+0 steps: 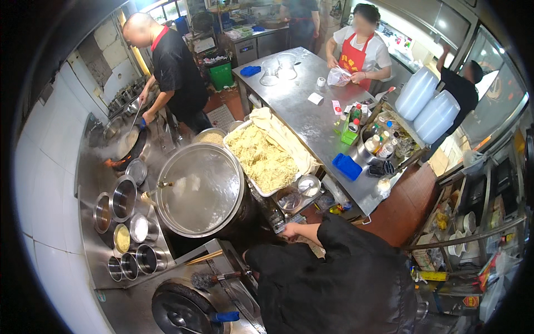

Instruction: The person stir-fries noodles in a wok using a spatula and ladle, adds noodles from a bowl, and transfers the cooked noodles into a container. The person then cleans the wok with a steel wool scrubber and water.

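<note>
My right hand reaches low to the edge of a metal ledge below the bowls; what its fingers hold is not clear. My left hand is out of view, hidden by my black shirt. A large steel pot of steaming cloudy liquid stands before me. Beside it, a white tray holds a heap of pale noodles, partly covered by a cream cloth. Near my right hand are a clear bowl and a small steel bowl with white contents. A black wok with a ladle sits at the lower left.
A steel worktable holds bottles, a blue box and papers. One person tends a steaming wok; another handles a plastic bag. Further people stand behind. Steel containers line the stove. A wok brush and chopsticks lie near me.
</note>
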Motion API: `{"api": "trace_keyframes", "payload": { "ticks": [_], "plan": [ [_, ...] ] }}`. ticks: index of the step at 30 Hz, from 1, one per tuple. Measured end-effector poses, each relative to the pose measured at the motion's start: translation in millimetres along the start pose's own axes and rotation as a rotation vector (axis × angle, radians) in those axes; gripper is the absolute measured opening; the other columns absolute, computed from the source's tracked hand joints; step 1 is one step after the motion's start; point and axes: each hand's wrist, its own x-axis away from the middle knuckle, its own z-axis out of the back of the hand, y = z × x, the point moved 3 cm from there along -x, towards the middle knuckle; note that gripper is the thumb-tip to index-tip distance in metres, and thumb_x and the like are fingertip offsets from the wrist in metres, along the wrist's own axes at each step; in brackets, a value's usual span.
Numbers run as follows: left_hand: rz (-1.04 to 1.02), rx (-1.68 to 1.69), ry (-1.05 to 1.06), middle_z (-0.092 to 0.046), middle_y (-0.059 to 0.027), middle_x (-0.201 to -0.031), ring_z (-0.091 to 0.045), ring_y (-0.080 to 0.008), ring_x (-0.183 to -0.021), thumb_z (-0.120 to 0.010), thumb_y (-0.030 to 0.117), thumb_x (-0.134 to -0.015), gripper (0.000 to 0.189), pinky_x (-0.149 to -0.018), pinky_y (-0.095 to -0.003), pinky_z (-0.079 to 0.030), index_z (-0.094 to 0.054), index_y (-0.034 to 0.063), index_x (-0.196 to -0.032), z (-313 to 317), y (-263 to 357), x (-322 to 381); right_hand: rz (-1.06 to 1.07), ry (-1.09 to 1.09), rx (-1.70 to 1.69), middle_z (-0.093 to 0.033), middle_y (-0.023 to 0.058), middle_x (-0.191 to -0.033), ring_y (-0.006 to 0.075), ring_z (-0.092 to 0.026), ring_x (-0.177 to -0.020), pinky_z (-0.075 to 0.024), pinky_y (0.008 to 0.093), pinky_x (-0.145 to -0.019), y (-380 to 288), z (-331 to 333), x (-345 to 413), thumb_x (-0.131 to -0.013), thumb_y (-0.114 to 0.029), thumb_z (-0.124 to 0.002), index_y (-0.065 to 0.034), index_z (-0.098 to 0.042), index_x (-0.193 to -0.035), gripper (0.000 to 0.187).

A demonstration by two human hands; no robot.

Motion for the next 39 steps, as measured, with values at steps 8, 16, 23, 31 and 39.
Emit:
{"api": "trace_keyframes", "payload": {
  "ticks": [8, 16, 23, 31, 39],
  "plan": [
    [0.562, 0.382, 0.035, -0.074, -0.0104, -0.106, -0.067, -0.0215, -0.085, -0.085, 0.015, -0.082, 0.042, -0.071, -0.0352, -0.055, -0.072, 0.0020, -0.120, -16, 37, -29, -0.202, -0.206, -0.134, -0.072, 0.0238, -0.098, 0.0389, -0.070, -0.081, -0.0538, 0.0556, -0.073, 83, -6, 23, -0.085, -0.033, -0.078, -0.0007, -0.074, -0.091, 0.034],
    [1.148, 1.060, 0.040, -0.066, -0.0028, -0.081, -0.046, -0.0047, -0.050, -0.067, 0.011, -0.095, 0.056, -0.042, -0.0214, -0.032, -0.051, 0.0079, -0.148, -42, 104, -36, 0.798, 0.096, 0.541, -0.073, 0.0178, -0.086, 0.0362, -0.072, -0.093, -0.0543, 0.0461, -0.084, 121, 29, -21, -0.093, -0.029, -0.063, -0.0062, -0.076, -0.093, 0.026],
    [0.900, 1.073, 0.548, -0.063, -0.0059, -0.077, -0.053, -0.0140, -0.050, -0.064, 0.008, -0.093, 0.070, -0.044, -0.0279, -0.042, -0.035, 0.0007, -0.157, 86, 50, -133, 0.326, -0.076, -0.167, -0.063, -0.0019, -0.071, 0.0131, -0.056, -0.069, -0.0437, 0.0300, -0.066, 94, 72, 8, -0.095, -0.022, -0.068, -0.0051, -0.075, -0.085, 0.020],
    [0.929, 0.878, 0.962, -0.056, -0.0071, -0.066, -0.048, -0.0144, -0.043, -0.058, 0.000, -0.090, 0.045, -0.036, -0.0315, -0.035, -0.049, -0.0049, -0.133, 169, -81, -95, 0.047, -0.127, -0.189, -0.067, 0.0007, -0.076, 0.0128, -0.058, -0.070, -0.0452, 0.0288, -0.067, 39, 119, 33, -0.093, -0.020, -0.070, -0.0036, -0.075, -0.089, 0.018],
    [1.107, 1.313, 0.384, -0.063, -0.0090, -0.084, -0.050, -0.0138, -0.048, -0.059, 0.008, -0.100, 0.052, -0.041, -0.0290, -0.037, -0.045, 0.0030, -0.150, 22, 73, -6, 0.093, -0.205, 0.054, -0.074, 0.0063, -0.091, 0.0192, -0.068, -0.084, -0.0527, 0.0332, -0.072, 51, 106, -23, -0.093, -0.026, -0.072, 0.0021, -0.075, -0.106, 0.031]
  ]
}}
